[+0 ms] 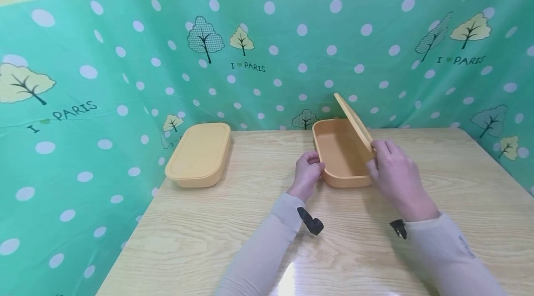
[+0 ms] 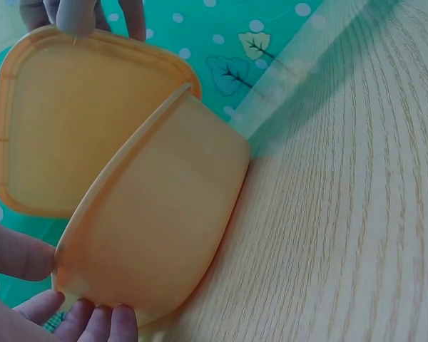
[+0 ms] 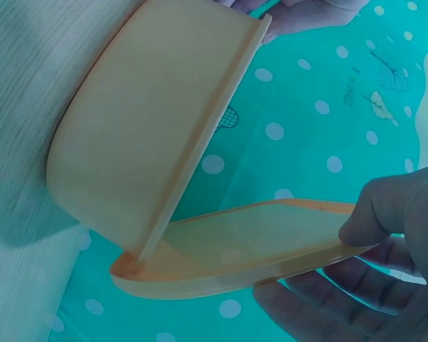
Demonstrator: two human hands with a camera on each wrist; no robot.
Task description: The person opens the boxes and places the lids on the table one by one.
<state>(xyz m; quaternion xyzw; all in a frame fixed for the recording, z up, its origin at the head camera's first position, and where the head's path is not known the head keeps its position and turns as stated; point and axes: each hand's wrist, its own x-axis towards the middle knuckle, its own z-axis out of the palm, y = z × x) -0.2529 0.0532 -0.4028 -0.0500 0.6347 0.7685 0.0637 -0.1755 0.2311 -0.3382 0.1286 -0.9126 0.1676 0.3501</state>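
Green dotted fabric [image 1: 137, 71] with tree prints and "I PARIS" lettering stood behind the open food container; a wood-grain table [image 1: 187, 235] ran beneath it. Container [image 1: 346, 181]: tan, rectangular, rounded corners, base on the table near the fabric. Its lid [image 2: 85, 128] was off, slanted up above the container's right side, raised lip facing inward. Whether the lid touched the container's far rim: cannot tell.

Left hand [image 1: 308, 173] held the container's near-left corner, thumb at the rim, fingers curled against the outer wall. Right hand [image 1: 396, 173] pinched the lid edge just beside the container's near-right corner, thumb on one face, fingers on the other. Both sleeves [image 1: 267, 235] had dark straps [image 1: 310, 222] near the cuffs, on the near side of the container. Matching lidded container [image 1: 199, 153] sat well to its left.

Handling, judged by eye: container looked like light, semi-rigid plastic, likely to skate if pushed, so rim plus outer wall was a sound hold. Lid looked thin, a bit flexible, maybe slippery; best taken at the lip, near a corner. Neither part looked fragile.
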